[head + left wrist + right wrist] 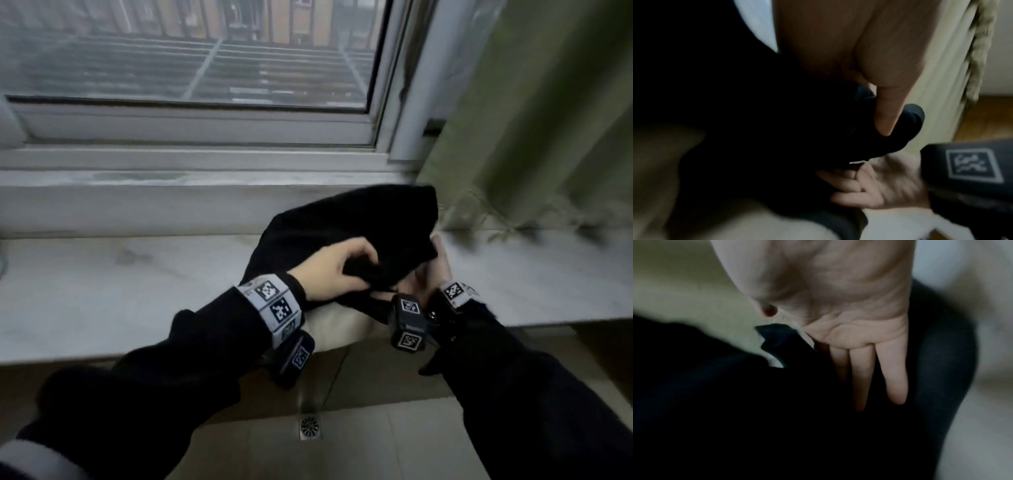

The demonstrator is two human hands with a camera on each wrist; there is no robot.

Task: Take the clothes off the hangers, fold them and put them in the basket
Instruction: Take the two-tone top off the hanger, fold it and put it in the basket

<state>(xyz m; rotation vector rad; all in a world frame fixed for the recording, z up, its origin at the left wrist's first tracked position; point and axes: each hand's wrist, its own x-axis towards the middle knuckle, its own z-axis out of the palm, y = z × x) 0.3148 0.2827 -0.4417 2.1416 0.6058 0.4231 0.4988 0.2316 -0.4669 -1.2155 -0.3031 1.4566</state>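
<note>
While the left hand (329,270) grips it, the black garment (359,222) covers the right hand (433,270).

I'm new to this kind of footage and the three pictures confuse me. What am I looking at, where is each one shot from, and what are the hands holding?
No machine here: a person wears three cameras. The wide picture comes from the head, looking down at both arms; the checkered bands on the wrists carry the two other cameras, which look along each hand.

The person stands at a pale marble sill under a window, with a green curtain to the right. The left hand grips a fold of a black garment from above. The right hand supports it from below with straight fingers, as its wrist view shows. No hanger or basket is visible.
</note>
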